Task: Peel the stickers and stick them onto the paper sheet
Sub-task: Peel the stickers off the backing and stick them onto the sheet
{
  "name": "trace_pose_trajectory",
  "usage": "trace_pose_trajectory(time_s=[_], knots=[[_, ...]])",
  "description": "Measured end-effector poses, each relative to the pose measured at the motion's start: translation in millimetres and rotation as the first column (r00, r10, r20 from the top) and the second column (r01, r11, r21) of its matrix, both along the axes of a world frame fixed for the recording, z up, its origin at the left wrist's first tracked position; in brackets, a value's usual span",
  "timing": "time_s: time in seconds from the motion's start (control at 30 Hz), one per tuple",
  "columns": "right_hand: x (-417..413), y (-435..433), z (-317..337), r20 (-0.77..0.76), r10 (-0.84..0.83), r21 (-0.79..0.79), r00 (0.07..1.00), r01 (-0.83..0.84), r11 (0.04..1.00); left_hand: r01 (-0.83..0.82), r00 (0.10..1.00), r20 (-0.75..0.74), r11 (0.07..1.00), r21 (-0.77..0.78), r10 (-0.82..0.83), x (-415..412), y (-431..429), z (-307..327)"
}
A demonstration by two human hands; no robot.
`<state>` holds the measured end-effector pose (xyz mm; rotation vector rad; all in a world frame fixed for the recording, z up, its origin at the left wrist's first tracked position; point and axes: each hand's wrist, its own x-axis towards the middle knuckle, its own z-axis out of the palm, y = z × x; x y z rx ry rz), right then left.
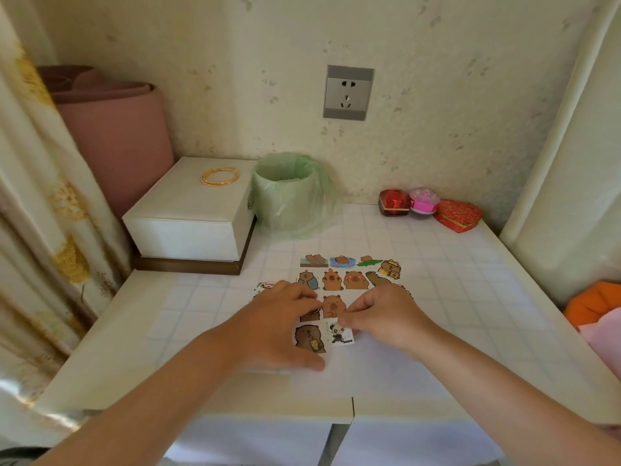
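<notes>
A white paper sheet [376, 364] lies on the checked tabletop, covered in its upper half with several brown capybara stickers [349, 279]. A panda sticker [340, 333] rests low on the sheet. My right hand [386, 317] pinches the panda sticker's upper right edge with thumb and forefinger. My left hand [279, 327] lies flat on the sheet's left side, fingers spread over some stickers, thumb near the lower edge. A few loose stickers [263, 286] peek out behind my left hand.
A white box [191, 213] with gold bangles [220, 176] stands at the back left, beside a bin lined with a green bag [289, 193]. Red and pink gift boxes [430, 206] sit at the back right. Orange and pink cloth [598, 307] lies at the right edge.
</notes>
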<state>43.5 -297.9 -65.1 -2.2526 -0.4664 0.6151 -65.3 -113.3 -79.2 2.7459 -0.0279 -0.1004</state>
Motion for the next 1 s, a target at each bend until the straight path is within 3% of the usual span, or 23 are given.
trace_pose_trajectory(time_s=[0.43, 0.7, 0.9, 1.0], knots=[[-1.4, 6.9, -3.2, 0.108, -0.007, -0.123, 0.994, 0.020, 0.992, 0.028, 0.997, 0.066, 0.999, 0.037, -0.031, 0.5, 1.7, -5.4], [-7.6, 9.7, 1.9, 0.276, 0.067, -0.281, 0.959, 0.014, 0.960, 0.214, 0.954, 0.195, 0.972, 0.099, -0.230, -4.7, -1.7, -7.0], [-7.6, 5.5, 3.9, 0.483, 0.170, -0.418, 0.859, 0.055, 0.907, 0.223, 0.922, 0.271, 0.952, 0.211, -0.276, -12.2, -0.8, -15.3], [-6.7, -3.2, 0.0, 0.502, 0.190, -0.354, 0.844, 0.001, 0.935, 0.246, 0.915, 0.271, 0.945, 0.215, -0.300, -15.6, -0.1, -18.7]])
